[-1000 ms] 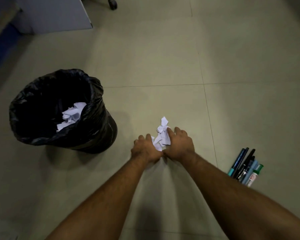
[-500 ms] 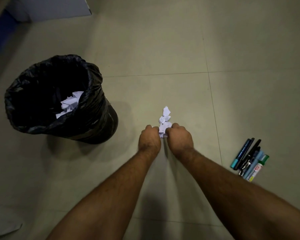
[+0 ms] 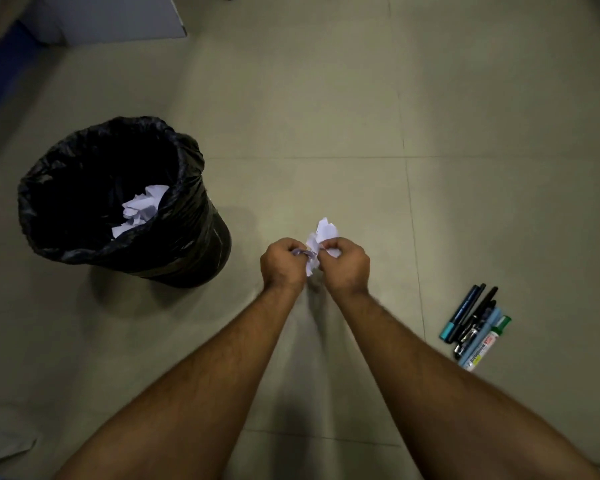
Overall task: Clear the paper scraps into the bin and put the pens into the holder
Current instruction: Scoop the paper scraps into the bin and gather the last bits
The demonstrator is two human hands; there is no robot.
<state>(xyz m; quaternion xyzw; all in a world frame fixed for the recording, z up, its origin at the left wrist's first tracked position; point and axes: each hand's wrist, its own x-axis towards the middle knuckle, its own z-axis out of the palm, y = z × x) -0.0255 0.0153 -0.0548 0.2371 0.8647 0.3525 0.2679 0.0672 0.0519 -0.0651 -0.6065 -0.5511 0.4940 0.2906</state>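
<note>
One bin (image 3: 201, 244), six pens (image 3: 473, 327) on the floor; left hand (image 3: 283, 263) and right hand (image 3: 343, 265), fingers curled, pinch paper scraps (image 3: 321, 237) together

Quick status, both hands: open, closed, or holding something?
Left hand: closed, gripping the paper scraps.
Right hand: closed, gripping the same paper scraps.

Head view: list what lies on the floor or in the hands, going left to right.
Black-lined bin → left hand → paper scraps → right hand → pens.
</note>
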